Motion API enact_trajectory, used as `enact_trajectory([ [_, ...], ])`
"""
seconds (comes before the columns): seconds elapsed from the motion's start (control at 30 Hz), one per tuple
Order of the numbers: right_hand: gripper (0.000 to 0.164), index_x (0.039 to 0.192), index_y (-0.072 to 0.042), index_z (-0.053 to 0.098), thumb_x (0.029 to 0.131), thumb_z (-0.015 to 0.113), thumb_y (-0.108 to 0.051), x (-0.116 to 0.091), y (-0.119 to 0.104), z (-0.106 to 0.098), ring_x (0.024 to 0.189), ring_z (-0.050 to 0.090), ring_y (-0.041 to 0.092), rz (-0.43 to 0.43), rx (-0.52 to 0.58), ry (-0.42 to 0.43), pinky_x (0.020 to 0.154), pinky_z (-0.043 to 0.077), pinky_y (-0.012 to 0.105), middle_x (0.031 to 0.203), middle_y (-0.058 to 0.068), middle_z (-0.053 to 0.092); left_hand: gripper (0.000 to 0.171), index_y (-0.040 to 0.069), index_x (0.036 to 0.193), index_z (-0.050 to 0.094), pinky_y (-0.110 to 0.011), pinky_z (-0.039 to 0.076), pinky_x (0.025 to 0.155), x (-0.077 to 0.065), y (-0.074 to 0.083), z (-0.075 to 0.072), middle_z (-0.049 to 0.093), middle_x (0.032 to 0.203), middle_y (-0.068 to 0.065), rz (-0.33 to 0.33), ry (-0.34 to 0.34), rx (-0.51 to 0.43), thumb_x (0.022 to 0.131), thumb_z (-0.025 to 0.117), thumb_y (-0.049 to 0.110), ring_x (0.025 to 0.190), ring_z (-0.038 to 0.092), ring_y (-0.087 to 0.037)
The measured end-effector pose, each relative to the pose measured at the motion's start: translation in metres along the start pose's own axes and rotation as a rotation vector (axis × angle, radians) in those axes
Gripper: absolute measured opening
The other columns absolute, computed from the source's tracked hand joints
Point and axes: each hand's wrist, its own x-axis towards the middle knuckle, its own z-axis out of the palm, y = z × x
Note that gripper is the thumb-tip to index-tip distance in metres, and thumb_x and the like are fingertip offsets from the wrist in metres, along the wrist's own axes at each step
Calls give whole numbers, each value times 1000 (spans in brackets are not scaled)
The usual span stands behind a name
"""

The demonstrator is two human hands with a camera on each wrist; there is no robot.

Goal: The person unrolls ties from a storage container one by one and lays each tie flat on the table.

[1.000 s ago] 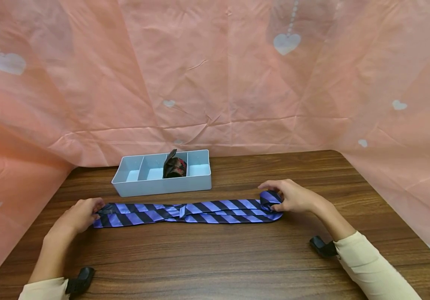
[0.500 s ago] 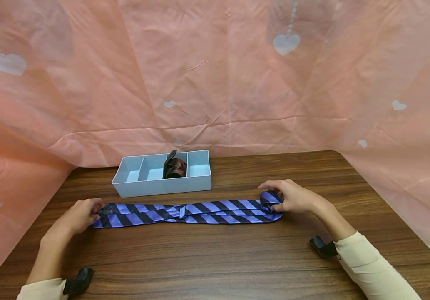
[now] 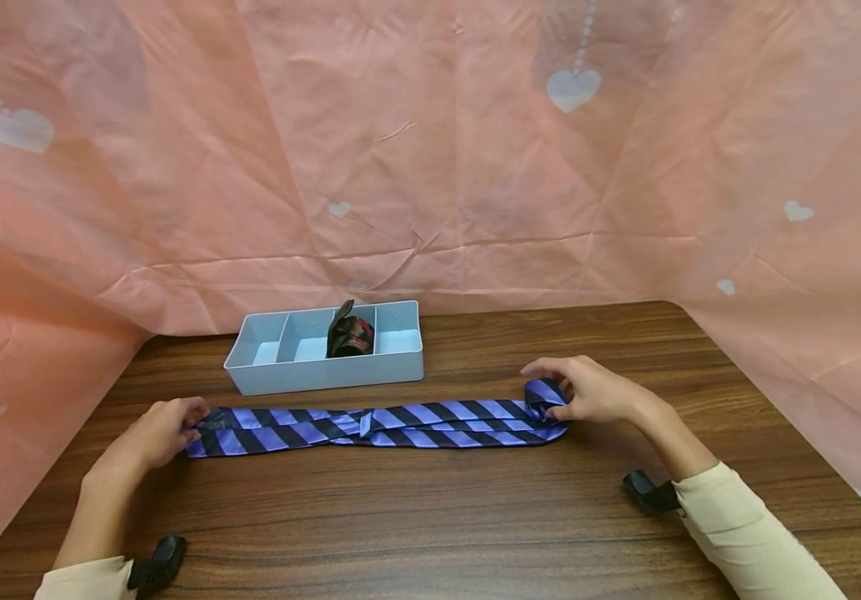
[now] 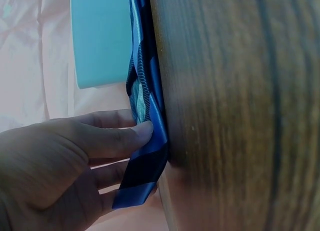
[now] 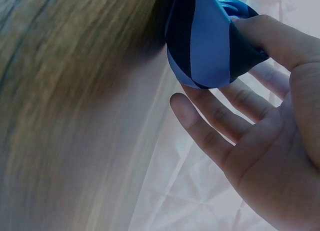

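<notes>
A purple and black striped necktie [image 3: 430, 423] lies lengthwise across the wooden table, folded double. Its right end forms a small roll [image 3: 543, 396]. My left hand [image 3: 151, 435] pinches the flat left end; in the left wrist view the thumb [image 4: 142, 133] lies on top of the cloth and the fingers go behind it. With my right hand [image 3: 597, 392] I hold the roll, thumb on one side and fingers around the other. The right wrist view shows the roll [image 5: 210, 46] close up between thumb and fingers; some fingertips are hidden behind it.
Behind the tie stands a light blue divided box [image 3: 332, 372]. A dark rolled item with a red pattern [image 3: 352, 336] sits in one compartment. A pink curtain with pale hearts [image 3: 430, 167] encloses the back and sides of the table [image 3: 415, 525].
My right hand has shifted very slightly to the right with the rolled end of the tie. The left hand has hardly moved, and the box is unchanged.
</notes>
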Motion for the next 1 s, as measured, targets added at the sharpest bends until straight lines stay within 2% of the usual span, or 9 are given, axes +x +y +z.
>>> enact_trajectory([
  [0.7, 56, 133, 7, 59, 82, 82, 2, -5, 4, -4, 109, 66, 38, 10, 28, -9, 83, 59, 45, 128, 27, 65, 23, -10, 104, 65, -59, 52, 77, 0, 0, 0, 66, 90, -19, -5, 3, -6, 83, 72, -15, 85, 62, -36],
  [0.83, 57, 133, 8, 59, 81, 82, 3, -5, 4, -4, 104, 68, 34, 12, 28, -16, 80, 59, 42, 127, 28, 66, 23, -11, 105, 64, -59, 52, 76, 0, -1, 1, 65, 90, -20, -3, -2, -4, 83, 72, -15, 84, 62, -36],
  [1.0, 58, 132, 7, 60, 79, 82, 4, -5, 4, -5, 90, 64, 21, 29, 18, -27, 74, 57, 38, 123, 23, 67, 24, -12, 106, 64, -59, 53, 77, 0, 0, 0, 66, 90, -20, -8, -8, -4, 84, 71, -15, 84, 62, -36],
])
